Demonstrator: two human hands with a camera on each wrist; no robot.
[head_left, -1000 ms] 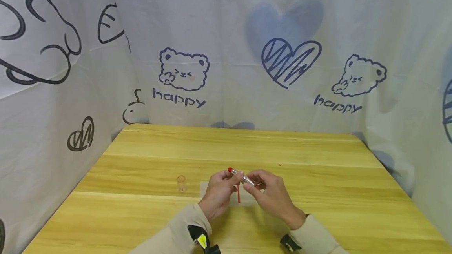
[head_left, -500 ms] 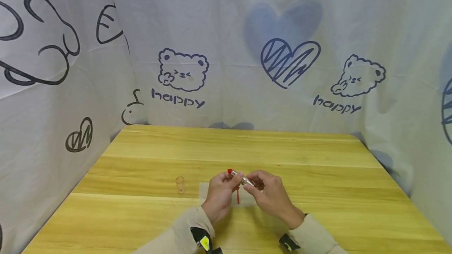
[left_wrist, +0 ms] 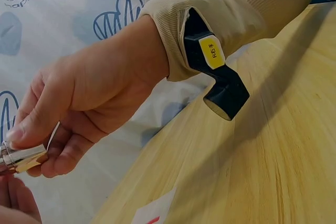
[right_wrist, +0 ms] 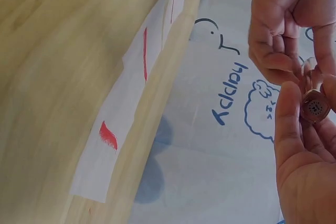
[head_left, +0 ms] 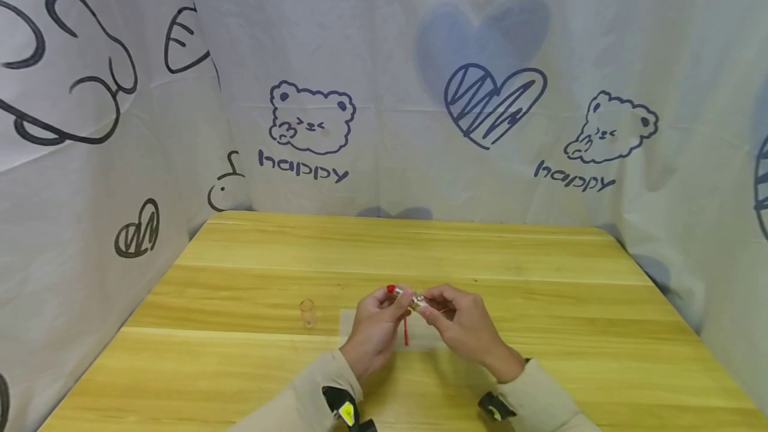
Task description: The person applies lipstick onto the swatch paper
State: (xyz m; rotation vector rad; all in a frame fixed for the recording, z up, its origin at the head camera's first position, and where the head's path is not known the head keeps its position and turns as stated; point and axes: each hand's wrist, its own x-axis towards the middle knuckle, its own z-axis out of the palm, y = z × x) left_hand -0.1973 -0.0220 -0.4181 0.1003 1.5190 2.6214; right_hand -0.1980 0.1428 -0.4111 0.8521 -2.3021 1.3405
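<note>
A lipstick with a red tip (head_left: 391, 289) and a shiny metallic tube (head_left: 417, 301) is held above the table between both hands. My left hand (head_left: 373, 332) pinches it just below the red end, which points to the left. My right hand (head_left: 474, 329) pinches the base between thumb and fingers. In the left wrist view the metallic base (left_wrist: 26, 159) sits between the right thumb and fingers. The round end of the lipstick (right_wrist: 315, 106) faces the camera in the right wrist view.
Beneath the hands lies a sheet of white paper (right_wrist: 118, 114) with red marks, including a red stroke (head_left: 405, 332). A small clear cap (head_left: 308, 313) is on the wooden table (head_left: 240, 285) to the left. Printed cloth (head_left: 384, 72) hangs behind and at the sides.
My right hand has shifted slightly upward and its fingers have changed position on the lipstick's base. The left hand keeps its pinch, nearly still.
</note>
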